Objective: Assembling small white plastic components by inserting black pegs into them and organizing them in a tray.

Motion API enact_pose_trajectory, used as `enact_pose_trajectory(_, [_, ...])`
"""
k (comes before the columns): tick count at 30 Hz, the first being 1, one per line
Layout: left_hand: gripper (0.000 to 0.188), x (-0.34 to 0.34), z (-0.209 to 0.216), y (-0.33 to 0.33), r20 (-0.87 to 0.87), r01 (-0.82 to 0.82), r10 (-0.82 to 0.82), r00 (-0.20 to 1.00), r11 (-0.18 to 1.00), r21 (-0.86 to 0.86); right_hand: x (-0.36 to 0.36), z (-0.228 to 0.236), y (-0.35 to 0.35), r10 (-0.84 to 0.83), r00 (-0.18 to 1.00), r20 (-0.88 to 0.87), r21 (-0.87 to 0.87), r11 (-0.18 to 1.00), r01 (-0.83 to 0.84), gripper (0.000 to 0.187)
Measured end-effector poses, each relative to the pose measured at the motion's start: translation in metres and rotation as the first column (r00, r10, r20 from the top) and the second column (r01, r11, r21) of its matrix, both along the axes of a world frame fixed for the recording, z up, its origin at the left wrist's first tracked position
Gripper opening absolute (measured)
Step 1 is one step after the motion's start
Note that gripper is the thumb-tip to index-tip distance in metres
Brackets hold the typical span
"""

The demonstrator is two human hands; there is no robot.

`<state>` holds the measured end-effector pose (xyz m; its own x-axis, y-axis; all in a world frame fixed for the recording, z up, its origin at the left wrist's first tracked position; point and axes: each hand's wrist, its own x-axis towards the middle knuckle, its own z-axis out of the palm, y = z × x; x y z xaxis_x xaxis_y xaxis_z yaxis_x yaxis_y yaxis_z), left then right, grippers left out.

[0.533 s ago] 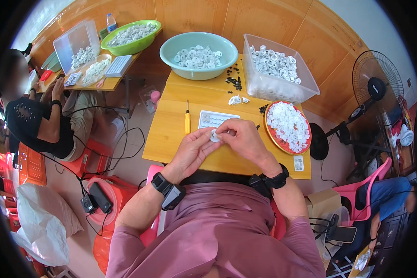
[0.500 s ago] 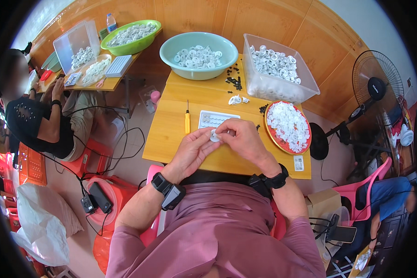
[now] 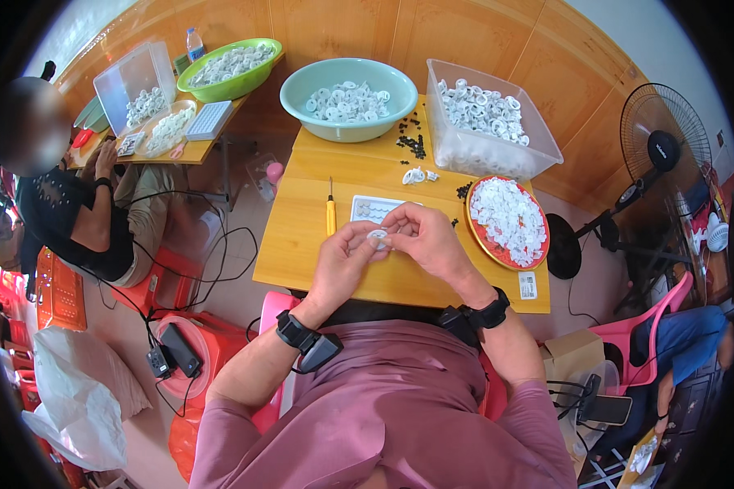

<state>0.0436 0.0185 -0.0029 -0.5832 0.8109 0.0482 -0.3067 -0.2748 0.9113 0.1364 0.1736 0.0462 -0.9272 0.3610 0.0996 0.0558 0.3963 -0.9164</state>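
Between my two hands, above the near part of the wooden table (image 3: pixel 302 204), is a small round white plastic part (image 3: pixel 378 235). The fingers of my left hand (image 3: pixel 344 259) pinch it from the left. My right hand (image 3: pixel 426 239) grips it from the right with thumb and fingertips. Just beyond my fingers lies a white tray (image 3: pixel 370 205) with small round pockets, some holding grey discs; my hands cover part of it. A screwdriver with a yellow handle (image 3: pixel 330 218) lies left of the tray.
At the back stand a pale green basin (image 3: pixel 292 94) and a clear plastic bin (image 3: pixel 538 167), both with white parts. A red plate (image 3: pixel 475 231) of small white pieces sits right, near black bits (image 3: pixel 416 147). A standing fan (image 3: pixel 663 151) is beyond; a person (image 3: pixel 69 204) sits left.
My left fingers have curled in from a more open palm and now pinch the white part. The part has turned its round face upward. The person at left has leaned nearer.
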Motion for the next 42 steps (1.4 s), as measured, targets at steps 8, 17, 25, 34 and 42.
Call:
enact_pose_trajectory(8, [0.016, 0.001, -0.003, 0.001, -0.116, -0.019, 0.023, 0.993, 0.999, 0.033, 0.002, 0.008, -0.002, 0.019, 0.999, 0.032, 0.032, 0.999, -0.020, 0.017])
enact_pose_trajectory(17, [0.012, -0.001, -0.008, -0.001, -0.226, -0.118, 0.103, 0.969, 0.992, -0.055, -0.002, -0.009, -0.016, -0.032, 0.995, -0.091, 0.227, 0.972, 0.052, 0.018])
enact_pose_trajectory(25, [0.025, -0.011, 0.008, -0.006, 0.418, 0.156, -0.190, 0.888, 0.981, 0.115, 0.004, 0.005, 0.003, -0.006, 1.000, 0.024, 0.088, 0.996, 0.004, 0.019])
enact_pose_trajectory(34, [0.024, -0.014, 0.005, -0.008, 0.469, 0.171, -0.236, 0.851, 0.969, 0.177, 0.007, 0.016, -0.016, 0.122, 0.959, -0.257, 0.651, 0.755, 0.078, 0.020])
enact_pose_trajectory(42, [0.026, -0.013, 0.005, -0.007, 0.489, 0.199, -0.264, 0.831, 0.963, 0.181, 0.009, 0.019, -0.021, 0.129, 0.957, -0.261, 0.671, 0.737, 0.083, 0.018])
